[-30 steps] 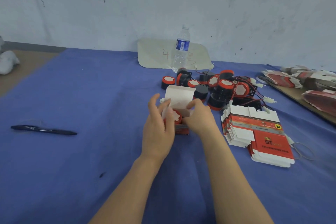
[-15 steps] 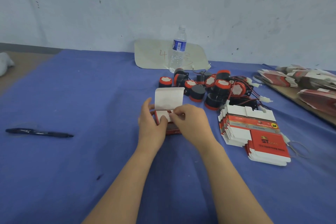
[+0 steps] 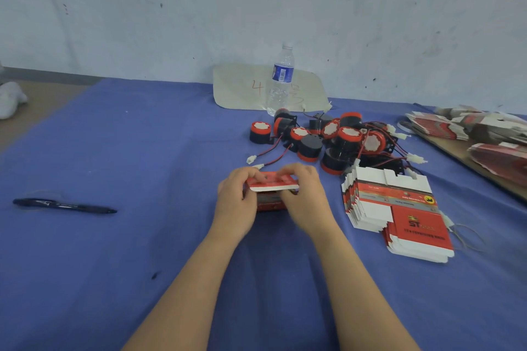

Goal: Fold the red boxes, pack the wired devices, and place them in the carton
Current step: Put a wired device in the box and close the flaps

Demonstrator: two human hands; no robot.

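Head camera: two hands close on a red box (image 3: 269,202) at the middle of the blue cloth (image 3: 142,151).

Its lid flap lies down over the top, white edge toward the viewer (what is inside is hidden). The left hand (image 3: 236,202) grips the box's left side and the right hand (image 3: 306,199) its right, the fingers of both curled over the lid. Just behind the box lie white connectors on red-and-black leads, which run back to a heap of wired devices (image 3: 336,139), black with red rims. To the right, apart from the box, sits a stack of flat box blanks (image 3: 393,208). More blanks (image 3: 484,134) lie on a board at the far right. A water bottle (image 3: 281,80) stands on a sheet marked 4 (image 3: 242,88) by the wall. A pen (image 3: 62,205) lies well to the left.
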